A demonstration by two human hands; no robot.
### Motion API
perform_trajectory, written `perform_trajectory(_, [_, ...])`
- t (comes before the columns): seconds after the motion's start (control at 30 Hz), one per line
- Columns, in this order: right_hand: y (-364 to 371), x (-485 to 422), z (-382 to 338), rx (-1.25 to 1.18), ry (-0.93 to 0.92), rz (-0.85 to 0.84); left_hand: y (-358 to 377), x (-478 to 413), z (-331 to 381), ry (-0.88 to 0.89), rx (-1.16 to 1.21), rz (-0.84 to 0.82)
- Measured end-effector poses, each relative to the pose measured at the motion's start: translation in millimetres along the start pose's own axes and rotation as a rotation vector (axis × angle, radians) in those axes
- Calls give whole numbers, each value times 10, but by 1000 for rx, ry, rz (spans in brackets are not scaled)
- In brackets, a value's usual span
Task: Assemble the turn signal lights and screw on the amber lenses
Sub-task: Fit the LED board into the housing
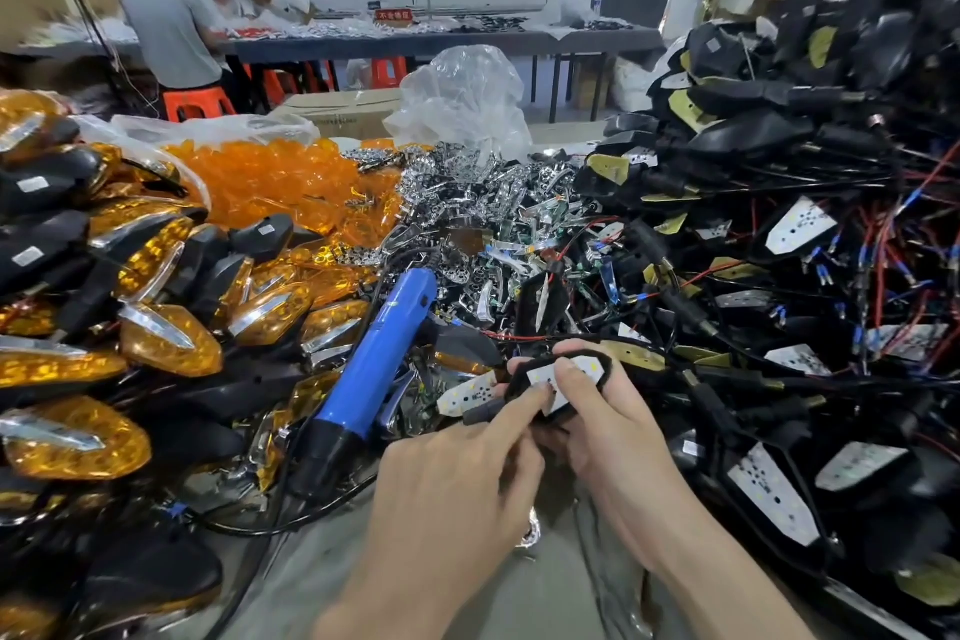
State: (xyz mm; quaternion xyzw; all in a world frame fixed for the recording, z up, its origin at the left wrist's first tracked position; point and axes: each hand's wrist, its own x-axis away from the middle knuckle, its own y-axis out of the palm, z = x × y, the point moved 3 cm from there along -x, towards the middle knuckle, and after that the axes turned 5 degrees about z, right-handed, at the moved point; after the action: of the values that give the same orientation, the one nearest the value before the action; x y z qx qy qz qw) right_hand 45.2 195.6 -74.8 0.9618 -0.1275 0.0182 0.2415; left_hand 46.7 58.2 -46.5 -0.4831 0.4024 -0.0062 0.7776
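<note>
A black turn signal housing (605,372) with a white LED board (540,377) in it sits between my two hands near the middle of the bench. My right hand (613,437) grips the housing, its thumb pressed on the board. My left hand (457,489) reaches in from the left, its index finger touching the board and its other fingers curled. Loose amber lenses (270,177) lie heaped at the back left. Chrome reflectors (467,182) are piled behind the housing.
A blue electric screwdriver (374,369) lies on the bench left of my hands. Finished amber lights (166,343) are stacked at the left. Black housings with wires (810,234) tower at the right. Several people work at a far table (415,42).
</note>
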Motion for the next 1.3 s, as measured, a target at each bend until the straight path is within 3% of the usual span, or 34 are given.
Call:
perform_trajectory(0.3, [5, 21, -1, -44, -6, -49, 19, 53, -16, -83, 71, -47])
perform_trajectory(0.37, [13, 25, -24, -61, -19, -51, -12, 53, -10, -170, 223, -36])
perform_trajectory(0.57, [14, 18, -69, -130, -34, -17, -38, 33, -132, -590, 999, 93])
perform_trajectory(0.8, [11, -2, -74, -130, -60, 13, -42, -34, -252, -631, 1154, 146])
perform_trajectory(0.93, [4, -9, -75, -142, -70, 13, -18, -67, -371, -918, 1401, 319])
perform_trajectory(1.03, [-2, -15, -74, -130, -80, 11, -63, -52, -419, -908, 1268, 317])
perform_trajectory(1.2, [-9, -7, -82, -137, -107, 2, -152, 51, -279, -588, 851, 264])
perform_trajectory(1.3, [-5, -11, -90, -150, -118, 12, -124, 73, -208, -473, 727, 235])
